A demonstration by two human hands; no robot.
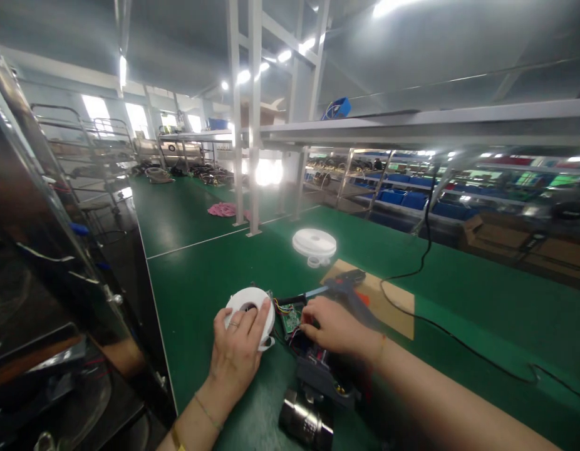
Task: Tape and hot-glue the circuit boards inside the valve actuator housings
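Note:
My left hand [240, 338] is wrapped over a white tape roll [267, 319] on the green table, with a loose white end at its lower right. Just right of it, my right hand [330, 326] is closed beside a green circuit board [290, 318] with coloured wires; what its fingers hold, if anything, is hidden. The board adjoins a dark grey housing [325, 379] full of wires. In front of that housing lies a shiny metal cylinder [306, 421]. Partly behind my right hand, a dark tool with an orange part [349, 291] rests on a cardboard sheet [398, 313].
More white rolls [314, 243] lie on the green table [196, 275] beyond my hands. A black cable [468, 351] crosses the right side. White shelf posts [255, 156] stand behind, and a pink cloth [223, 210] lies farther back. A metal frame [78, 250] rises at the left.

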